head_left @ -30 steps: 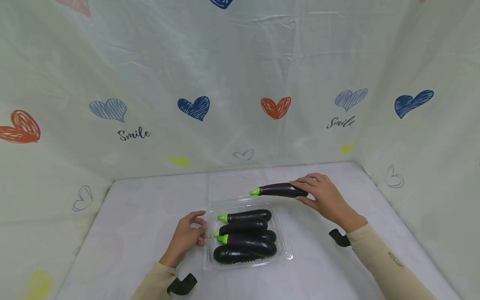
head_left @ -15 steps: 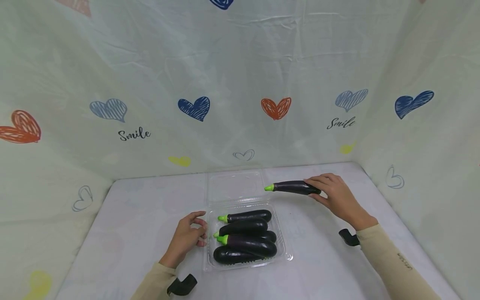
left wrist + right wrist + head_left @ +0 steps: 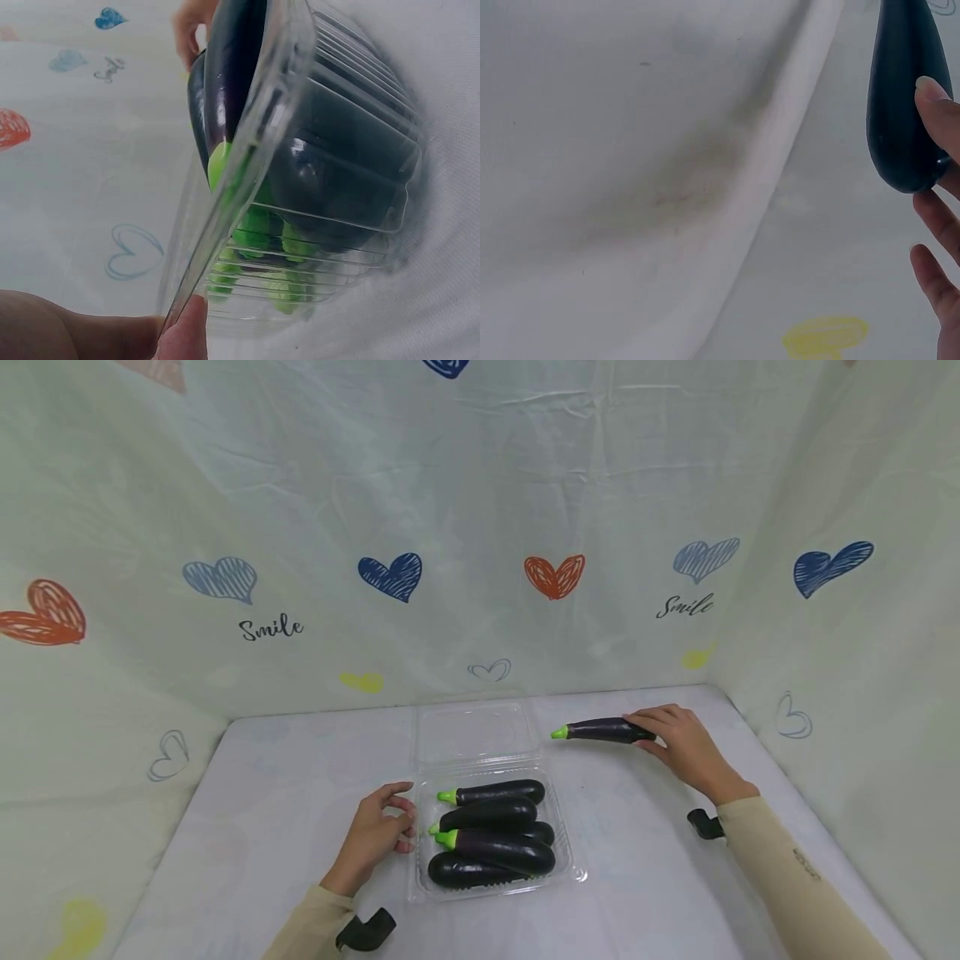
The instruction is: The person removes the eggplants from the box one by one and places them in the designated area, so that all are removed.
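Observation:
My right hand [image 3: 686,747] grips a dark purple eggplant [image 3: 602,730] by its thick end, to the right of the clear box. Its green stem end points left, and it hangs above the table's far right part. In the right wrist view, the thumb presses on the side of the eggplant [image 3: 904,97]. My left hand [image 3: 367,839] is at the left edge of a clear plastic clamshell box [image 3: 567,852]. The left wrist view shows thumb and finger pinching the box's rim [image 3: 187,289]. Several eggplants [image 3: 498,852] lie stacked inside, most of their green stems toward the left.
The box's transparent lid [image 3: 472,732] lies folded back behind it. A white cloth covers the table [image 3: 262,827]. Curtain walls [image 3: 465,485] printed with hearts stand at the back and both sides. Each wrist carries a black device [image 3: 366,931].
My right hand has carried the eggplant to the right, away from the lid. The left hand, the box and the eggplants in it have stayed in place.

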Available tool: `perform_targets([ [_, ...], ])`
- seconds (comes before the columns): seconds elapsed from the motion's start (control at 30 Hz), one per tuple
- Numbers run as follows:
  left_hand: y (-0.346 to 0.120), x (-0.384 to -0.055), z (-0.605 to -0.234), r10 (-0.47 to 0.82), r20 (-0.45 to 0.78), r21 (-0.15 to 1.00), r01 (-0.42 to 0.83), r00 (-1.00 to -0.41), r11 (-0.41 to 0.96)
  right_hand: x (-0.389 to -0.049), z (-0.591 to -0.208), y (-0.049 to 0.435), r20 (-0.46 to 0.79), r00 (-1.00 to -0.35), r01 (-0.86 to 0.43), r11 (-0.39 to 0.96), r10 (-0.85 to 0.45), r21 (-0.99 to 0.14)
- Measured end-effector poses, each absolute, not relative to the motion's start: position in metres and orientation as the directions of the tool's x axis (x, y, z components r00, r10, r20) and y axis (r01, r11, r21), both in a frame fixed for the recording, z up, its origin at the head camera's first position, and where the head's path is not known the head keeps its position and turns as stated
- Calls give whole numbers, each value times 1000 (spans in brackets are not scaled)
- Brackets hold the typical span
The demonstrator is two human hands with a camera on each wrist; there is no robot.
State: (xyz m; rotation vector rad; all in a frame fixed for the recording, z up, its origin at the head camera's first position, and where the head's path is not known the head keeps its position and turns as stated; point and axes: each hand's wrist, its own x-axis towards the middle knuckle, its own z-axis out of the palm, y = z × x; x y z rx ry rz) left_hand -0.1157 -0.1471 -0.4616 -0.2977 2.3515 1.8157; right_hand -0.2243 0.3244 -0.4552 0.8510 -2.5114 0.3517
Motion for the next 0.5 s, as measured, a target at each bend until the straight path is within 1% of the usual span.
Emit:
perform_targets([
  [0.27, -147, -115, -461, -68, -239, 933, -249, -969, 260, -238, -465, 336, 412, -771, -569, 816, -486, -102],
  [0.5, -146, -116, -461, -69, -239, 932, -249, -968, 263, -247, -467, 342, 342, -813, -537, 834, -472, -124],
])
